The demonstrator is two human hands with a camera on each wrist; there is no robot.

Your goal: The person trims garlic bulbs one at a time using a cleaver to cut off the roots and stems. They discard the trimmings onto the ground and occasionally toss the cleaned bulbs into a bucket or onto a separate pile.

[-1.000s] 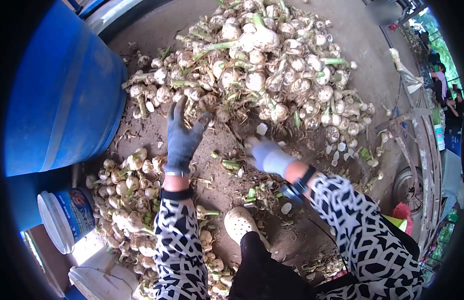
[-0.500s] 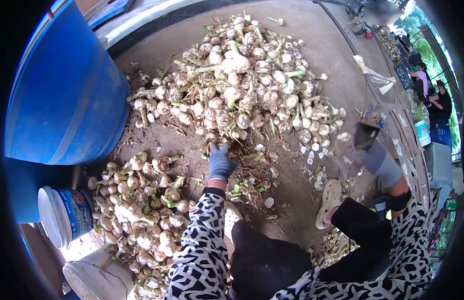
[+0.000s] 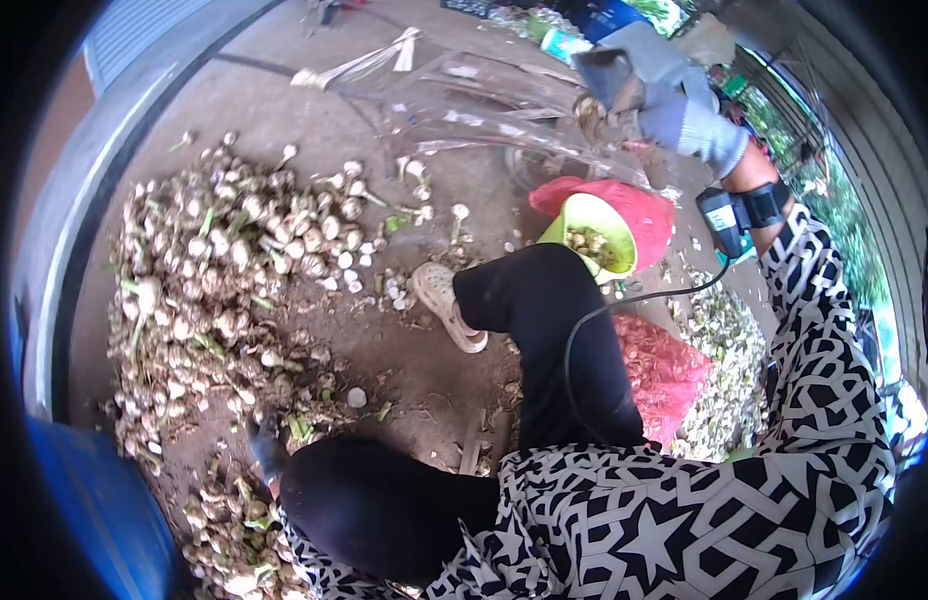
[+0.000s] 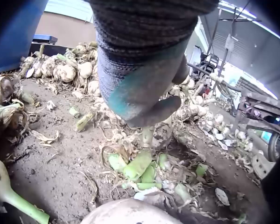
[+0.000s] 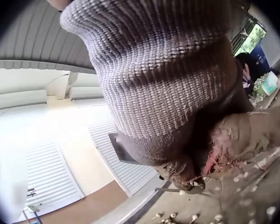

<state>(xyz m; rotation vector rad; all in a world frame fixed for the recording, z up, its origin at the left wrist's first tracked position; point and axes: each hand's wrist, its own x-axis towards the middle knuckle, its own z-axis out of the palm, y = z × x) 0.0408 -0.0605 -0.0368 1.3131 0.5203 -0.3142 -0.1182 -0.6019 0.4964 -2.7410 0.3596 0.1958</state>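
In the left wrist view, my gloved left hand (image 4: pixel 140 88) points down with bent fingers against or just in front of a dirty bulb (image 4: pixel 163 134); whether they grip it is unclear. The head view shows that left hand (image 3: pixel 267 450) partly hidden behind my knee, beside the large bulb pile (image 3: pixel 214 270). My gloved right hand (image 3: pixel 689 125) is raised at the upper right, its fingers curled round a tool with a flat metal blade (image 3: pixel 602 75). The blade (image 5: pixel 123 149) also sticks out past the right hand (image 5: pixel 154 102) in the right wrist view.
A smaller bulb heap (image 3: pixel 239 540) lies near a blue barrel (image 3: pixel 104 510). Cut green stems (image 4: pixel 139 165) litter the ground. On the right are a yellow-green bucket (image 3: pixel 594 235), red net bags (image 3: pixel 659 375) and a wooden frame (image 3: pixel 504 125). A cable (image 3: pixel 634 300) crosses my leg.
The head view has swung right. My right hand has moved from the ground between the piles out to the right and up, with the blade. My left hand has stayed by the large pile.
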